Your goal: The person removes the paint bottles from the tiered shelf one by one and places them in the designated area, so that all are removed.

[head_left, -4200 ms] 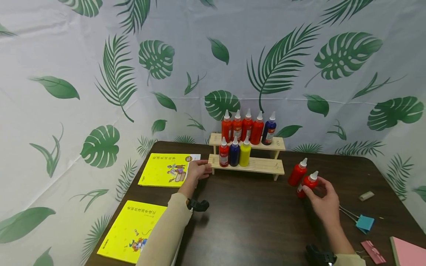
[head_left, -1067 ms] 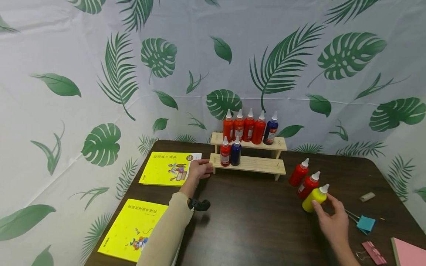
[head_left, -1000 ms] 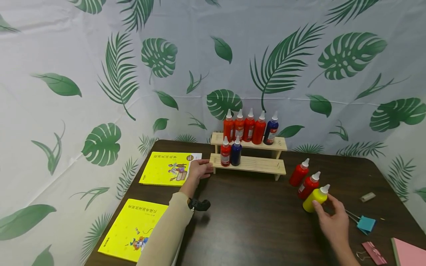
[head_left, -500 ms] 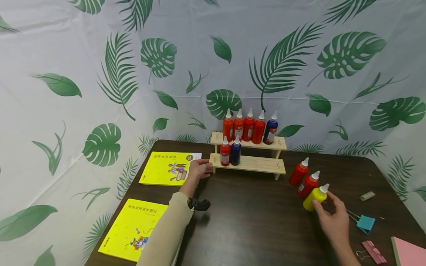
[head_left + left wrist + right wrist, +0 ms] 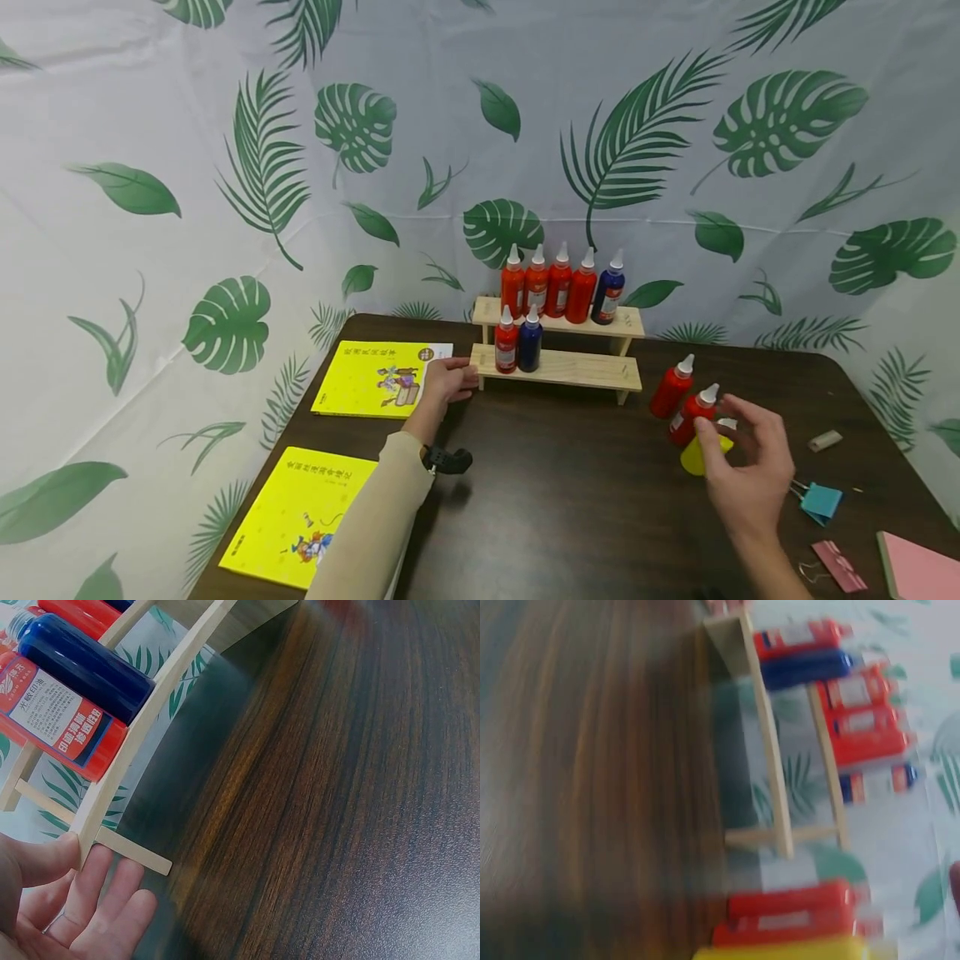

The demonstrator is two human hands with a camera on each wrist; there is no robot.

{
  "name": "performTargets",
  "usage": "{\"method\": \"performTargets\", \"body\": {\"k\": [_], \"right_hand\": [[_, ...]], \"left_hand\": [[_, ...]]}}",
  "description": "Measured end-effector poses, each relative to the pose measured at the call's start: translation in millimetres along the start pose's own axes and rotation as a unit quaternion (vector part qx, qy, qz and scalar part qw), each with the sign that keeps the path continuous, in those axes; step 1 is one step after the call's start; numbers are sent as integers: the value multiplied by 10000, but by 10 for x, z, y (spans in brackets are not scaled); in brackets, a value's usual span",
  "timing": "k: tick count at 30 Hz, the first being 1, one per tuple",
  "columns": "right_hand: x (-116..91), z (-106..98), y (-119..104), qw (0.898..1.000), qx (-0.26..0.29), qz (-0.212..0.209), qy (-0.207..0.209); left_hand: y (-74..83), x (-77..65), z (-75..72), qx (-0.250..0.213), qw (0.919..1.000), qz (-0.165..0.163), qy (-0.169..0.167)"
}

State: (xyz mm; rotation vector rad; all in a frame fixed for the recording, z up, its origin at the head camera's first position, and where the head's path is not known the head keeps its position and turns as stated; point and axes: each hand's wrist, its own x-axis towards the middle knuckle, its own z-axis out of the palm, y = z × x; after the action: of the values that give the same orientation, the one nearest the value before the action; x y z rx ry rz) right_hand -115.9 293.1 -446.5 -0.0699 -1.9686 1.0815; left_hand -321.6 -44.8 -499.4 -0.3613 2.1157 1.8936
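Observation:
My left hand (image 5: 446, 383) pinches the left end of the lower step of a two-step wooden display rack (image 5: 588, 369); in the left wrist view its thumb lies on the board and fingers curl under. On that step stand a red paint bottle (image 5: 506, 346) and a dark blue one (image 5: 529, 345). Off the rack's right side, my right hand (image 5: 752, 471) hovers with fingers spread around and over a yellow paint bottle (image 5: 693, 458), partly hiding it. Behind the yellow bottle stand two red bottles, a nearer one (image 5: 686, 423) and a farther one (image 5: 670, 395).
Several red bottles (image 5: 581, 296) and a blue one (image 5: 608, 296) line the rack's upper step. Two yellow books, one at the back (image 5: 367, 379) and one in front (image 5: 292, 517), lie at left. At right are a blue binder clip (image 5: 821, 502), a pink clip (image 5: 838, 567) and a pink pad (image 5: 918, 567).
The yellow bottle has gone from the rack's lower step to the table beside the red bottles. My right hand has just let go of it and risen slightly. My left hand stays put.

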Motion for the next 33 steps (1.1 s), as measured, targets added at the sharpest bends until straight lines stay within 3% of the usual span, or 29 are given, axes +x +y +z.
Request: {"method": "performTargets", "body": {"k": [5, 9, 13, 17, 23, 33], "right_hand": [[30, 431, -204, 9918, 322, 187, -1221], [71, 838, -190, 9699, 180, 603, -2353], [169, 1255, -37, 9488, 443, 759, -3034], [281, 1592, -38, 9399, 792, 921, -3191], [367, 1952, -26, 9368, 729, 1031, -3264], [403, 2168, -88, 9458, 270, 1273, -2974]], "left_hand": [[-27, 12, -4, 19, 10000, -52, 12], [-50, 7, 3, 15, 10000, 27, 6], [-48, 0, 1, -4, 10000, 41, -16], [-40, -4, -2, -1, 10000, 22, -28], [-22, 2, -3, 21, 10000, 18, -8], [-22, 24, 3, -14, 10000, 38, 23]]}}
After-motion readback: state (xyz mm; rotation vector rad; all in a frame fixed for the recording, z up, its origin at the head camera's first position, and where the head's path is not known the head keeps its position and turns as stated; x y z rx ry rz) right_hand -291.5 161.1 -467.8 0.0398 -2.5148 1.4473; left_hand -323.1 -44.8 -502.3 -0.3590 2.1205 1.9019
